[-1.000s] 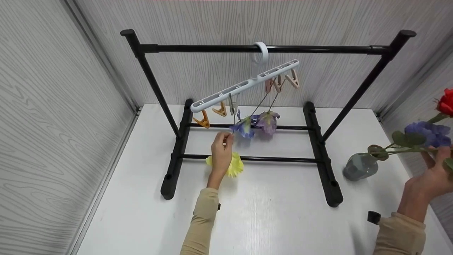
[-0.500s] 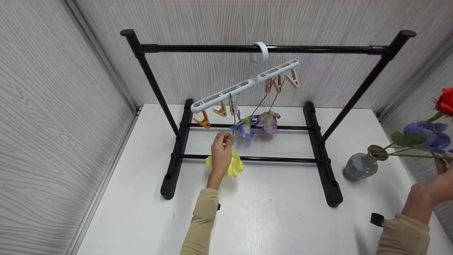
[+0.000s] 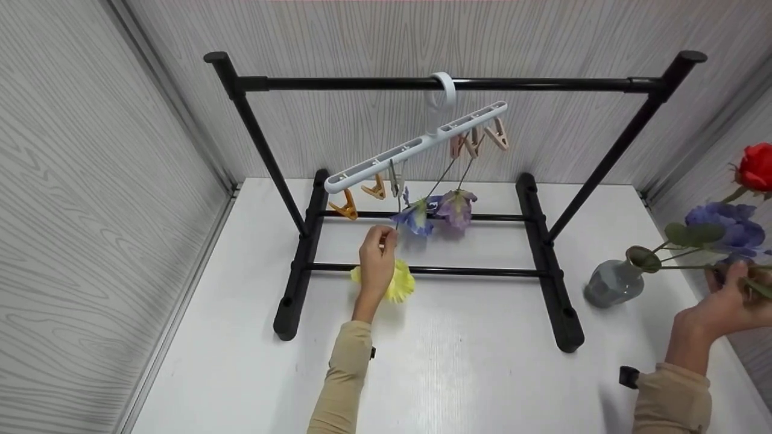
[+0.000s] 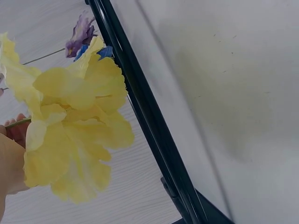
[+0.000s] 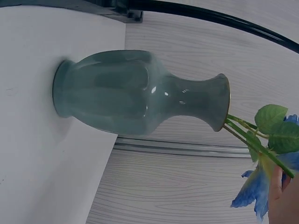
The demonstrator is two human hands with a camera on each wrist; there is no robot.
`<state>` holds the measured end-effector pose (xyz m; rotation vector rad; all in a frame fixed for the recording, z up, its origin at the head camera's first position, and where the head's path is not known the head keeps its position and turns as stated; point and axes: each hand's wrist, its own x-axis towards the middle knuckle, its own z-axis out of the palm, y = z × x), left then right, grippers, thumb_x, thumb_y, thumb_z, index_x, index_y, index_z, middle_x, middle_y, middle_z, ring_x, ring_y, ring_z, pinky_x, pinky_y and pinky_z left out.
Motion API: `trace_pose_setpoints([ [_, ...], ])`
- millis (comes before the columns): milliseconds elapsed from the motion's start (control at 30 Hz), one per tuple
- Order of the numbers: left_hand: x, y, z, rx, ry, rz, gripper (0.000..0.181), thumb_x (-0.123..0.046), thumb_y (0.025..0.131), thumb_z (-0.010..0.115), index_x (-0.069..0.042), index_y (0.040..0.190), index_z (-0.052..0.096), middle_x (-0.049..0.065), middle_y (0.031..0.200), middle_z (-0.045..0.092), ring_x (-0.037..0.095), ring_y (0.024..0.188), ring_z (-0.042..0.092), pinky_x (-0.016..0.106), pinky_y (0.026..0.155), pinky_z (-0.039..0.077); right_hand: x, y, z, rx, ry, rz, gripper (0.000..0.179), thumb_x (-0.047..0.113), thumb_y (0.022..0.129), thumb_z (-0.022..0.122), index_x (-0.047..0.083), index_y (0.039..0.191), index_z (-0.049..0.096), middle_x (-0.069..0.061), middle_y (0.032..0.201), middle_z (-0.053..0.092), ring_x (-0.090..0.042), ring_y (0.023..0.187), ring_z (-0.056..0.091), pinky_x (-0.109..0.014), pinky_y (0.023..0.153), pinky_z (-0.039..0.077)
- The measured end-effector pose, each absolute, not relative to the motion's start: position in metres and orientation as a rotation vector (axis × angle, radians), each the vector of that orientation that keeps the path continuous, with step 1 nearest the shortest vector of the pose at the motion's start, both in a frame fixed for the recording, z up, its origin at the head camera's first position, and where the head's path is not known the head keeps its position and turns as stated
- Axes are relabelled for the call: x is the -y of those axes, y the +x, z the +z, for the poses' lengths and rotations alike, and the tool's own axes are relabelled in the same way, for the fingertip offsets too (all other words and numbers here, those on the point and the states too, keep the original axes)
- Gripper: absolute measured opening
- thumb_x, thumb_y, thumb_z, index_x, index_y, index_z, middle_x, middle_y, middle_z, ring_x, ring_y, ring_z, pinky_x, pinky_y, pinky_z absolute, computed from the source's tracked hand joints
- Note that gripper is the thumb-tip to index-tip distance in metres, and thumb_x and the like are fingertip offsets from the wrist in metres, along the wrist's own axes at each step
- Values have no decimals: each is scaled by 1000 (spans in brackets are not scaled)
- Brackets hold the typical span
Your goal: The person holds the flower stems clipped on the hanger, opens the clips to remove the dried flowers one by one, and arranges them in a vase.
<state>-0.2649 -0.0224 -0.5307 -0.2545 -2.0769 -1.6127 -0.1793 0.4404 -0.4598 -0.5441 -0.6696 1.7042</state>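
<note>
With fingertips together, my left hand pinches the thin stem of a yellow flower, which hangs head down; its petals fill much of the left wrist view. That stem runs up to a pale grey clothespin on a white clip hanger. To the right, my right hand has its fingers curled at a green flower stem beyond the mouth of a grey-green vase. A blue flower and a red rose lean out above this hand.
A black rack carries the hanger over the white table. A blue flower and a purple flower hang from pegs. Two orange clips hold nothing at the left end. Panelled walls enclose the table.
My right hand shifted slightly right, then back left, among the vase flowers; the red rose moved slightly left and the vase mouth became more visible. My left hand has stayed still.
</note>
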Motion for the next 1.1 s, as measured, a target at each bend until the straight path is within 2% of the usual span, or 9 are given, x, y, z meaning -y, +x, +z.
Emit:
trace_pose_setpoints([
  [133,22,-265,-531,2087,-250,-1617,15,-7,106,59,3,97,63,11,91,62,21,83,61,30,73,52,-438,-183,-462,649,-540,1715,26,-11,94,67,0,118,63,-16,112,59,-26,109,63,-32,93,57],
  [200,23,-265,-531,2092,-249,-1613,14,-7,106,59,4,98,64,11,91,63,22,82,61,30,73,52,-438,-185,-462,660,-533,1717,28,-12,93,67,0,119,64,-17,111,59,-27,103,64,-32,91,57],
  [367,24,-264,-530,2097,-240,-1603,14,-8,106,59,2,98,64,10,90,62,22,82,62,31,73,52,-434,-190,-466,773,-532,1743,25,-9,89,76,-1,112,74,-19,107,69,-29,89,67,-33,87,59],
  [500,24,-263,-531,2103,-241,-1625,14,-9,106,59,1,98,64,10,90,62,21,82,61,30,72,51,-429,-195,-477,927,-532,1751,24,-11,85,77,-3,108,76,-17,101,71,-24,90,68,-29,81,60],
  [567,24,-263,-530,2107,-240,-1634,12,-9,106,59,0,99,64,10,91,63,21,82,61,29,72,50,-426,-197,-484,1044,-553,1733,18,-11,85,76,-5,102,75,-14,96,71,-21,89,67,-27,79,59],
  [700,26,-263,-529,2110,-219,-1650,10,-7,105,60,-1,99,63,9,90,62,20,82,61,28,70,49,-427,-200,-499,1328,-627,1605,6,-4,86,77,1,90,76,-1,86,70,-12,86,63,-23,81,51],
  [767,26,-263,-529,2111,-211,-1651,9,-7,105,60,0,100,63,10,91,62,21,81,61,28,70,48,-429,-201,-505,1457,-658,1506,7,1,87,79,8,87,77,6,83,69,-8,85,61,-22,80,48],
  [900,26,-263,-529,2111,-215,-1647,9,-5,105,59,2,101,63,15,93,63,22,82,62,28,70,49,-432,-202,-512,1609,-665,1347,4,6,88,82,8,88,78,14,82,67,-3,84,63,-20,77,50],
  [1100,26,-262,-530,2111,-203,-1587,11,-5,106,58,4,103,63,13,96,62,23,87,61,31,75,52,-430,-195,-520,1726,-746,1318,15,15,90,82,17,83,68,14,80,59,-1,83,57,-19,80,40],
])
